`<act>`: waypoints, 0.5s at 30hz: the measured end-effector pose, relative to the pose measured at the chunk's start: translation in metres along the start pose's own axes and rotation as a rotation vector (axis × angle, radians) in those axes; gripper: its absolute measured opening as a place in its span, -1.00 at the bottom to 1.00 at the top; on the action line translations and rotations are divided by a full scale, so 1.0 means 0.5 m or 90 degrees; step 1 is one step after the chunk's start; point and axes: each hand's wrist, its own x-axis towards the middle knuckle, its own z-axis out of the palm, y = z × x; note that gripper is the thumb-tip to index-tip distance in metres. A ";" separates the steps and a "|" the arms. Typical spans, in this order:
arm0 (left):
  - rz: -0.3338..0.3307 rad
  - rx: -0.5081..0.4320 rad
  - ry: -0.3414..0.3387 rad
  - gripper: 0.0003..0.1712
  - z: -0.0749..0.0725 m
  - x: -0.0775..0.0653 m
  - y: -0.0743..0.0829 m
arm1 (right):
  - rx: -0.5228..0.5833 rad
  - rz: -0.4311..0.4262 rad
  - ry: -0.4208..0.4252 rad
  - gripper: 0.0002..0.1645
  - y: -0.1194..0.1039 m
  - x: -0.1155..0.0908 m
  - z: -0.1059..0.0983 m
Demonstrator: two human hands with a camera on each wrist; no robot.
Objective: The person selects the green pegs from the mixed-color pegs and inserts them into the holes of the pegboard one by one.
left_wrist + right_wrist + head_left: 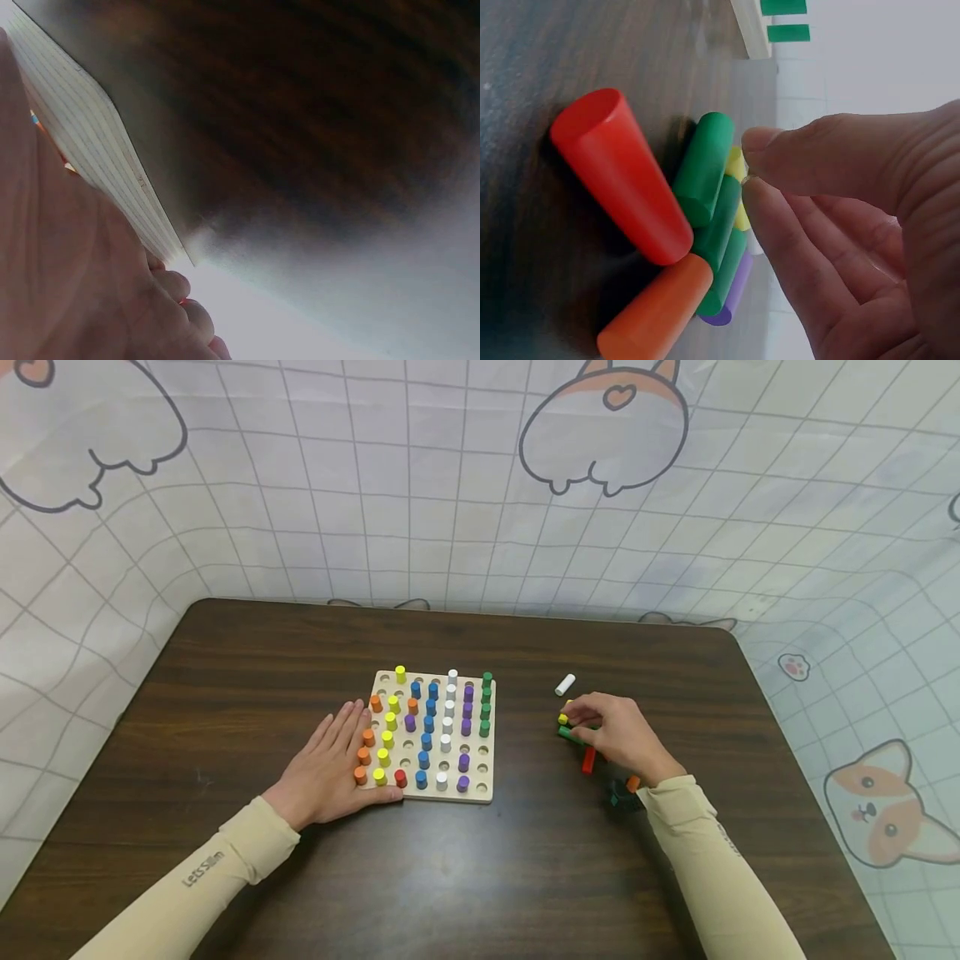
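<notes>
A light wooden pegboard (473, 787) stands on the dark table, with rows of orange, yellow, blue, white, purple and green pegs and one red peg (401, 778). My left hand (330, 768) lies along the board's left side, fingers extended, thumb at the front edge. In the left wrist view the palm is beside the board's edge (112, 150). To the right, my right hand (618, 735) hovers over loose pegs, thumb and forefinger bent near a yellow peg (563, 719) and a green peg (705, 169). No peg shows between those fingertips.
A loose white peg (566, 684) lies beyond the right hand. Nearer are a red peg (588, 760), an orange peg (656, 307) and a dark object (622, 797) by the right wrist. A purple peg (731, 296) lies behind the green ones. A patterned cloth (480, 510) hangs behind the table.
</notes>
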 end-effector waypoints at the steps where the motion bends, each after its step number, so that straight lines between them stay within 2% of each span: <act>1: 0.000 0.000 0.000 0.48 0.000 0.000 0.000 | -0.005 -0.004 -0.002 -0.68 0.000 0.000 0.000; 9: 0.002 0.009 0.002 0.48 -0.001 0.004 -0.002 | -0.036 -0.024 -0.022 -0.70 0.004 0.001 0.004; 15: 0.001 0.006 -0.002 0.49 -0.002 0.004 -0.003 | -0.028 -0.024 -0.031 -0.70 0.003 0.001 0.010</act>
